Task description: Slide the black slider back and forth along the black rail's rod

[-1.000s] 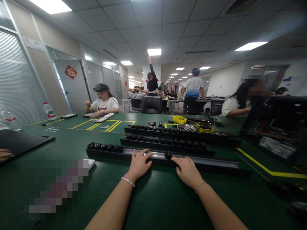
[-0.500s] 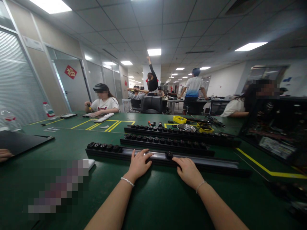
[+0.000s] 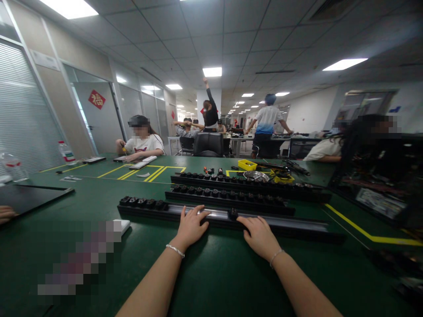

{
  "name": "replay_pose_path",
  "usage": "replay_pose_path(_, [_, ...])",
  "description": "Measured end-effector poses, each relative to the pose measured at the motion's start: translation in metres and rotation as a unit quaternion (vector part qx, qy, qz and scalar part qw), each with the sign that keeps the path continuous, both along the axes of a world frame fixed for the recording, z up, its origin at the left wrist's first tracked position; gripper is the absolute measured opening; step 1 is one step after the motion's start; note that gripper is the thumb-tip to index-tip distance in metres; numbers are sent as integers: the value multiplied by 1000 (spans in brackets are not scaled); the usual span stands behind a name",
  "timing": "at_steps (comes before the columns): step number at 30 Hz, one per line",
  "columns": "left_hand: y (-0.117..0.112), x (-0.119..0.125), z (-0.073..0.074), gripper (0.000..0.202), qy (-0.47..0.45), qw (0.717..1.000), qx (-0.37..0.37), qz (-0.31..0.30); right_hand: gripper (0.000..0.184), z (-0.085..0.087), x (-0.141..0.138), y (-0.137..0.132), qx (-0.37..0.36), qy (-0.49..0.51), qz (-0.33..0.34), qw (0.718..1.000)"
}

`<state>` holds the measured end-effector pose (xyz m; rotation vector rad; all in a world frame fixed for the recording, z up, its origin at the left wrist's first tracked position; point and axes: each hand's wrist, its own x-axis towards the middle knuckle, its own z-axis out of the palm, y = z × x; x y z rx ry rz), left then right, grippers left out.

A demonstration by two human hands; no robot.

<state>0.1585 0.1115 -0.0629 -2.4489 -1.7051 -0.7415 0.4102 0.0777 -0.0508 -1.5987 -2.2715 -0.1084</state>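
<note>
A long black power track (image 3: 284, 223) with a pale inner channel lies across the table in front of me. Several black socket modules (image 3: 142, 202) sit together at its left end. One single socket module (image 3: 233, 213) stands in the channel near the middle. My left hand (image 3: 192, 225) rests on the track left of that module, fingers spread over the channel. My right hand (image 3: 261, 233) lies on the near edge, its extended fingers reaching the single module's right side. Neither hand is wrapped around anything.
Two more black tracks (image 3: 228, 200) with modules lie behind. A yellow bin (image 3: 247, 164) and a metal dish (image 3: 256, 176) stand farther back. A dark open case (image 3: 380, 185) rises at right. At left are a black panel (image 3: 29, 200) and another person's hand (image 3: 5, 214).
My hands and the single module stay in place. The person seated at the right has shifted slightly.
</note>
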Motion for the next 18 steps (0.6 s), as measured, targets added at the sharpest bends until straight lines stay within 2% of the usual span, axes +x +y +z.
replay_pose_path(18, [-2, 1, 4, 33, 4, 1000, -13, 5, 44, 2, 1, 1, -17, 10, 9, 1000])
